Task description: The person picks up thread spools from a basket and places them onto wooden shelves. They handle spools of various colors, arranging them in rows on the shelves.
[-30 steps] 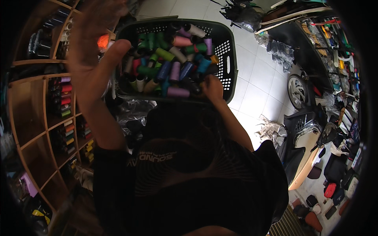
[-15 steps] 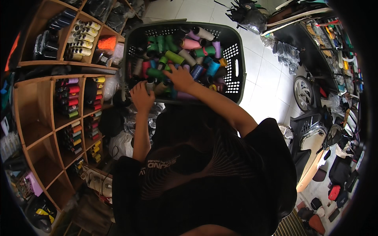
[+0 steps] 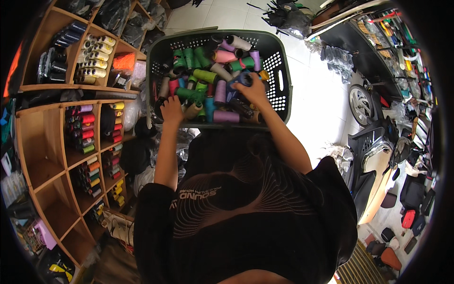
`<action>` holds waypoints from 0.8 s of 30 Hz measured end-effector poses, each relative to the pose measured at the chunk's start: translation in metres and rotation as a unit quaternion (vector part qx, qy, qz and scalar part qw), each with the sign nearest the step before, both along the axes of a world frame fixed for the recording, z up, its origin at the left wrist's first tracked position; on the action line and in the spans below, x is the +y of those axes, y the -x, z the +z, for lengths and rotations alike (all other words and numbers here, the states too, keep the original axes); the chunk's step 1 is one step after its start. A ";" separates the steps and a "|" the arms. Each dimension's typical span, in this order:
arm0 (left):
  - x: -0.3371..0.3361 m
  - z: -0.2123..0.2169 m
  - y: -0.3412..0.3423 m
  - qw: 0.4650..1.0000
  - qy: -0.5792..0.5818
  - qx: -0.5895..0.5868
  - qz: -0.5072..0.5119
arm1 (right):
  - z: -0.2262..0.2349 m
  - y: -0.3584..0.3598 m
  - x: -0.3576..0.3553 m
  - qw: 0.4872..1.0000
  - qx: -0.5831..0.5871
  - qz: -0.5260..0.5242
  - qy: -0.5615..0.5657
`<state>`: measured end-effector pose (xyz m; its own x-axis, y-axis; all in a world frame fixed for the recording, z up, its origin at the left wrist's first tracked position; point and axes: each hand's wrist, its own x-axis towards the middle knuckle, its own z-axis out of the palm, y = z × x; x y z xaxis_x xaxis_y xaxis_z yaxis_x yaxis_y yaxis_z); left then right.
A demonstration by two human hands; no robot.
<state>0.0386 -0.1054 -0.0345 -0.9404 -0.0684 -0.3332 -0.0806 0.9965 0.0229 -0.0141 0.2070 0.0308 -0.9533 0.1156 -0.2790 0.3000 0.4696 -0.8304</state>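
Note:
A dark plastic basket [image 3: 289, 102] full of thread spools in many colours stands in front of me. Inside its right half, my right hand [image 3: 255, 91] is closed around a blue thread spool [image 3: 240, 81]. At the near left corner my left hand [image 3: 172, 110] reaches in with bent fingers, next to a dark spool [image 3: 161, 101]; what the fingers hold, if anything, is hidden. Between the hands lie a purple spool [image 3: 220, 92], a teal spool [image 3: 210, 109] and a beige spool [image 3: 193, 111]. Another purple spool [image 3: 226, 116] lies along the near wall.
To the left, wooden shelves [image 3: 64, 142] hold sorted spools, such as cream ones [image 3: 97, 57] and red ones [image 3: 87, 127]. Plastic-wrapped goods [image 3: 338, 61] lie on the white tiled floor at right. A motorbike wheel [image 3: 362, 105] and body stand farther right.
My right hand has moved right and now grips the blue spool. My left hand has shifted slightly left, off a grey spool. Purple and teal spools in the middle are uncovered.

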 end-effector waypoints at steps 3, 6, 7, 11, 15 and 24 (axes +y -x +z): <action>-0.007 -0.023 0.012 0.999 -0.023 -0.032 -0.029 | -0.005 -0.012 0.051 0.997 -0.035 -0.059 -0.021; -0.008 -0.029 0.017 0.997 -0.036 -0.057 -0.028 | 0.020 -0.034 0.075 0.992 -0.021 -0.107 -0.066; -0.007 -0.028 0.019 0.997 -0.032 -0.058 -0.035 | 0.017 -0.039 0.082 0.991 -0.020 -0.122 -0.052; -0.003 -0.020 0.021 0.997 -0.045 -0.049 -0.049 | -0.011 -0.051 0.103 0.987 -0.018 -0.155 -0.025; -0.002 0.002 0.015 0.994 -0.106 0.008 0.022 | -0.002 -0.048 0.098 0.988 -0.048 -0.145 0.024; -0.022 0.068 -0.014 0.773 -0.506 0.052 0.379 | 0.013 -0.029 0.076 0.992 -0.006 -0.079 -0.098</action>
<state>0.0529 -0.1270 0.0335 -0.7838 -0.3657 -0.5019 -0.5773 0.1315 0.8059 0.0151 0.2830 0.0443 -0.9159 0.3156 -0.2479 0.3917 0.5682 -0.7237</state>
